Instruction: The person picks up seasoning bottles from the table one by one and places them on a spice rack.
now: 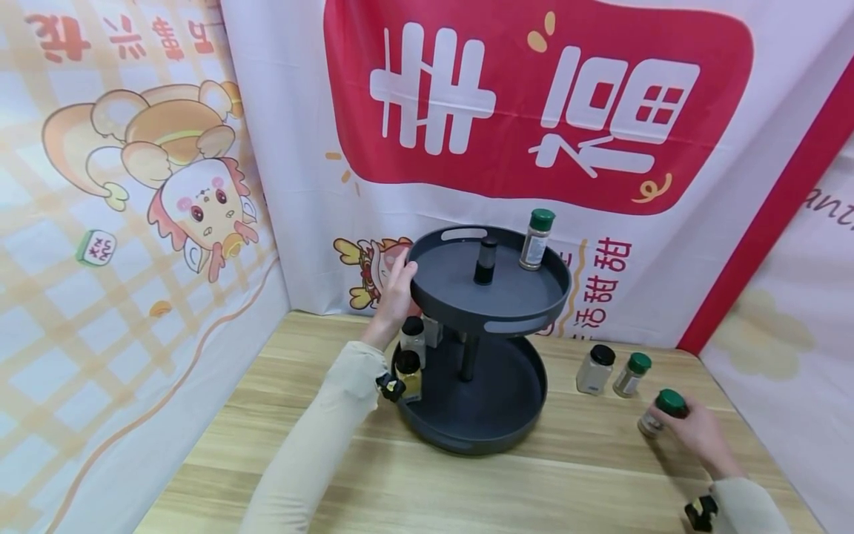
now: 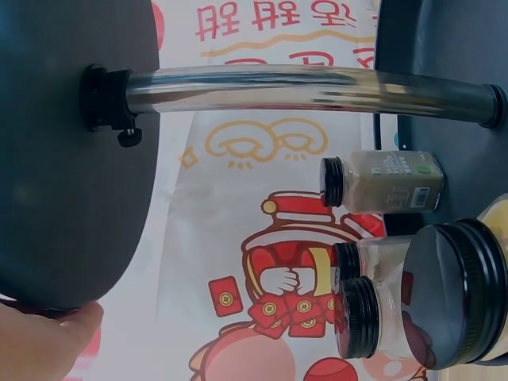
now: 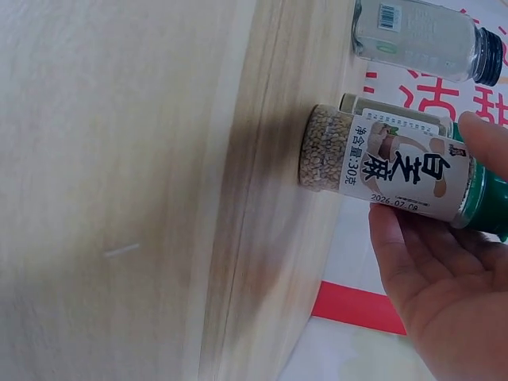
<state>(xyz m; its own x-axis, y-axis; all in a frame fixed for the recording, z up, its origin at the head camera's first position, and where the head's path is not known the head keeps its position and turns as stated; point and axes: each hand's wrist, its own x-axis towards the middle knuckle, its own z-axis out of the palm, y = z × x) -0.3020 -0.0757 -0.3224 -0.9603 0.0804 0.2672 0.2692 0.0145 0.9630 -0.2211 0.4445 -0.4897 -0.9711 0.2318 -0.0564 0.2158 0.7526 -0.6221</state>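
Note:
In the head view, my left hand [image 1: 396, 295] grips the left rim of the upper tray of a dark grey two-tier rack [image 1: 490, 304]. The left wrist view shows the thumb [image 2: 83, 325] against that rim. My right hand [image 1: 706, 439] holds a green-capped sesame jar [image 3: 405, 167] at the table's right side. Pale seeds fill its base, close to the wood; whether it touches cannot be told. A green-capped spice jar [image 1: 534, 245] stands on the upper tray. Black-lidded jars [image 1: 410, 377] sit at the left of the lower tray, partly behind my left arm.
Left of my right hand, a black-lidded jar [image 1: 593, 373] and another green-capped jar [image 1: 629, 378] stand on the wooden table [image 1: 567, 482]. A short clear-and-black post [image 1: 485, 261] rises from the upper tray. Printed cloths [image 1: 293, 148] hang behind and at both sides.

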